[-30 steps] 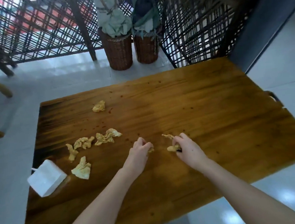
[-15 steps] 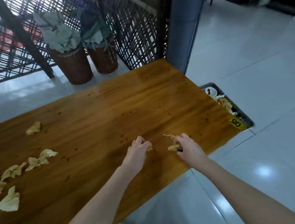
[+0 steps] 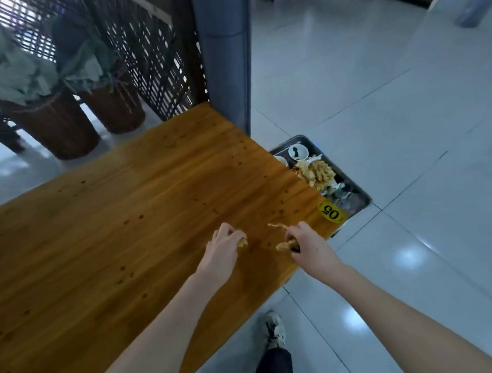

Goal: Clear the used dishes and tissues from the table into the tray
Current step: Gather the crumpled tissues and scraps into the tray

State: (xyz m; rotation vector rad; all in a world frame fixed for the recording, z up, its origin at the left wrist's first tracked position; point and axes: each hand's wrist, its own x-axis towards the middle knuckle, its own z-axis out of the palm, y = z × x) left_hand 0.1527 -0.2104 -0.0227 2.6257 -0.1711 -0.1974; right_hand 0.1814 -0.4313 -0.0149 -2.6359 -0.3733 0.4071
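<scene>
Near the counter's (image 3: 118,225) right front corner: gripping a crumpled tissue (image 3: 283,245) in the right hand (image 3: 306,242), fingers curled round it, and pinching a smaller scrap (image 3: 242,242) in the left hand (image 3: 223,244) just beside. Past the right edge, lower down, a metal tray (image 3: 340,170) holding a heap of tissues (image 3: 318,173) and small dishes (image 3: 298,152)
</scene>
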